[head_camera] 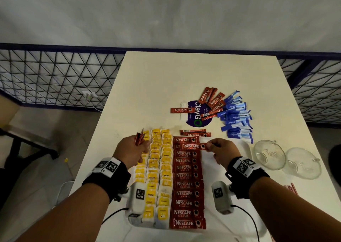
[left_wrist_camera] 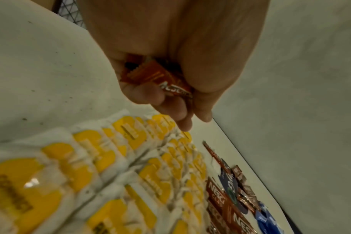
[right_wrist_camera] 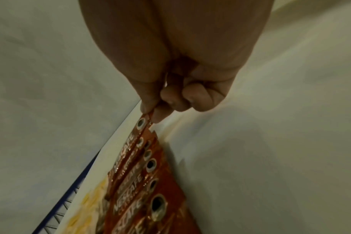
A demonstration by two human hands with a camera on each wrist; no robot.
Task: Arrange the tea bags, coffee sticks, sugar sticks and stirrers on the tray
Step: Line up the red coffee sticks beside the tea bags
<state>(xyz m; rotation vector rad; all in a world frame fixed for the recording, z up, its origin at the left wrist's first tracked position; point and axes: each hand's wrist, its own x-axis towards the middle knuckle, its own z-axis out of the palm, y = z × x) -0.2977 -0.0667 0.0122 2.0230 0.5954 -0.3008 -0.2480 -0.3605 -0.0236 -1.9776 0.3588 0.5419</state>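
A white tray (head_camera: pixel 245 149) holds three columns of yellow tea bags (head_camera: pixel 156 168) and one column of red coffee sticks (head_camera: pixel 186 184). My right hand (head_camera: pixel 222 150) pinches the end of one red coffee stick (head_camera: pixel 193 146) (right_wrist_camera: pixel 139 126) just above the far end of that column. Over the far left tea bags, my left hand (head_camera: pixel 132 150) (left_wrist_camera: pixel 170 76) grips a small bunch of red coffee sticks (head_camera: pixel 139 137) (left_wrist_camera: pixel 160 79). Loose coffee sticks (head_camera: pixel 212 101) and blue sugar sticks (head_camera: pixel 236 116) lie in piles farther back on the table.
A purple round sticker (head_camera: pixel 196 116) lies under the loose coffee pile, with a white stirrer (head_camera: pixel 181 110) beside it. Two glass bowls (head_camera: pixel 269 157) (head_camera: pixel 302 165) stand right of the tray. Thin red sticks (head_camera: pixel 291 188) lie at the table's right edge. A wire fence (head_camera: pixel 55 77) runs behind.
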